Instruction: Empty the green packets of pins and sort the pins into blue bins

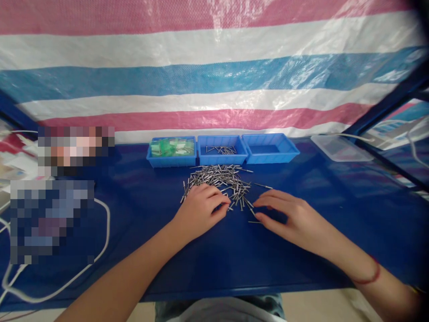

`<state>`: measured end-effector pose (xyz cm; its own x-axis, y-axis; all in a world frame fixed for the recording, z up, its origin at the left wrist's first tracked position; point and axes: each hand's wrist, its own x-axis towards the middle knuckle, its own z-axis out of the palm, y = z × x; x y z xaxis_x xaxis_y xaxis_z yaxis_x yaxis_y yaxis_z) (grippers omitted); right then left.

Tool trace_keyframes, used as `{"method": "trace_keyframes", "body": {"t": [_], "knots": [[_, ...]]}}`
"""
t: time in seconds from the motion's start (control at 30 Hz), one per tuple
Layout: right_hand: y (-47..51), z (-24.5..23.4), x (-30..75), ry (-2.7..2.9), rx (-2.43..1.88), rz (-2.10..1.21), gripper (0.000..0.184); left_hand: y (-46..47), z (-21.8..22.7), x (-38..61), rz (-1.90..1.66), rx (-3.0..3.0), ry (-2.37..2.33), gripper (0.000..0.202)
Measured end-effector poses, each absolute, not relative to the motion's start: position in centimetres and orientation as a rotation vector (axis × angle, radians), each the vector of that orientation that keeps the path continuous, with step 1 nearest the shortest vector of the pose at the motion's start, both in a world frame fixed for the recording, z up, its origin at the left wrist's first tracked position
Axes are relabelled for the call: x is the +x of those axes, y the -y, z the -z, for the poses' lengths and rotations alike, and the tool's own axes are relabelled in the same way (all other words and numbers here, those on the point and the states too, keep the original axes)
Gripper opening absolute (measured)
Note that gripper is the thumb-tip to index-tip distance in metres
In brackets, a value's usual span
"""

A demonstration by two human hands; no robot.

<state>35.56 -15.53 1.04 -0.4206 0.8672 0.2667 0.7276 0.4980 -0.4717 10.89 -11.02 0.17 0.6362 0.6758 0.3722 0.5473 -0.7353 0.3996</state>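
A heap of small metal pins [219, 178] lies on the blue table [140, 197], just in front of three blue bins. My left hand [200, 210] rests on the near left edge of the heap with its fingers curled over some pins; what they grip is hidden. My right hand [288, 217] lies to the right of the heap, fingers stretched towards the pins and apart, fingertips close to a few stray pins [250, 208]. Nothing shows in the right hand.
The left bin [171, 148] holds green plastic pieces, the middle bin [221, 150] a few pins, the right bin [270, 147] looks bare. A clear lid [340, 148] lies far right. White cables [100, 241] loop at left. A striped tarp hangs behind.
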Motion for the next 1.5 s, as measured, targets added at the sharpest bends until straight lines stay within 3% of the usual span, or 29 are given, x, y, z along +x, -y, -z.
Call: {"method": "trace_keyframes", "body": {"t": [0.07,0.2,0.5,0.77,1.03,1.33,1.5], "knots": [[17.1,0.6,36.1,2.289,-1.313,-0.338,0.022,11.2,-0.1,11.0,-0.726,2.631,-1.01,0.011],[18.1,2.6,36.5,2.244,-1.305,-0.271,0.016,11.3,0.2,11.0,-0.672,2.708,-0.998,0.014],[12.1,-1.2,33.0,2.231,-1.153,-0.151,0.014,11.8,0.3,11.8,-0.493,2.867,-1.114,0.026],[7.4,0.4,29.4,2.279,-1.138,-0.053,0.022,11.8,1.2,12.4,-0.549,2.847,-1.262,0.019],[10.1,-1.8,31.2,2.384,-1.081,-0.404,0.014,12.0,1.0,12.8,-0.501,2.926,-1.301,0.019],[10.9,-2.3,30.2,2.244,-1.148,-0.659,0.018,11.3,-0.1,11.9,-0.787,2.742,-1.354,0.02],[11.0,-1.4,29.0,1.82,-1.135,-1.134,0.024,11.1,-0.5,11.3,-1.049,2.253,-1.233,0.011]]}}
